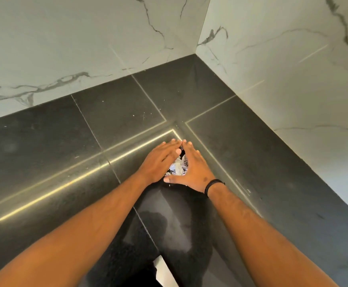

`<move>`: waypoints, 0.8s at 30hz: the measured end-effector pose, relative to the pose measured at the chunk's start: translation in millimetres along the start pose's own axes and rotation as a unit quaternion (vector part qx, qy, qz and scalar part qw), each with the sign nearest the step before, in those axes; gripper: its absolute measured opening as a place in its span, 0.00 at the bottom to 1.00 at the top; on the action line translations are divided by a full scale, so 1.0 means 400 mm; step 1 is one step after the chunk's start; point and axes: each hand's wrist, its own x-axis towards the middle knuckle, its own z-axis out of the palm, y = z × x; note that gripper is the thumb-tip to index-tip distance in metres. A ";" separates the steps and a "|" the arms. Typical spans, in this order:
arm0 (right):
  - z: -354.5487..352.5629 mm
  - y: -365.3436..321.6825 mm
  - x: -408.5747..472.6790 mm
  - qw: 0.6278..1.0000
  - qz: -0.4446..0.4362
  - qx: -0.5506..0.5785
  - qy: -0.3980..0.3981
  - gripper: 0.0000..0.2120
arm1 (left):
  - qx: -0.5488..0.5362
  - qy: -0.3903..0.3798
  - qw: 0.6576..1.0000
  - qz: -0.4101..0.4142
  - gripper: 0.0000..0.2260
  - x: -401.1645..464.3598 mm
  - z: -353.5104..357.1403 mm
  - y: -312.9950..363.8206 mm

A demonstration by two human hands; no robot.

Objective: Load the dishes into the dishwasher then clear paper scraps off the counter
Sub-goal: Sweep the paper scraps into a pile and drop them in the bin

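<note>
Both hands corral paper scraps on the dark table.

The left hand [158,160] and right hand [191,168] lie flat with straight fingers, tips touching, forming a wedge that points toward the wall corner. The scraps [178,167] sit heaped in the gap between the palms, the heap's long axis running along that wedge. A black band [212,184] circles the right wrist.

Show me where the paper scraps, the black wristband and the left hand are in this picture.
paper scraps [178,167]: head view, on the white pile between the hands.
black wristband [212,185]: head view, on the band across the right wrist.
left hand [158,160]: head view, on the back of the hand.
</note>
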 end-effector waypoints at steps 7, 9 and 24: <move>0.000 0.014 -0.121 0.991 0.066 0.087 0.080 0.66 | -0.239 0.153 0.957 -0.063 0.25 -0.106 0.013 0.018; 0.022 0.036 -0.165 0.987 0.086 0.072 0.119 0.68 | -0.138 0.205 0.967 -0.059 0.26 -0.142 0.016 -0.005; 0.129 -0.040 -0.005 0.982 -0.002 -0.124 0.143 0.47 | 0.049 -0.035 0.998 -0.014 0.33 -0.114 0.026 0.011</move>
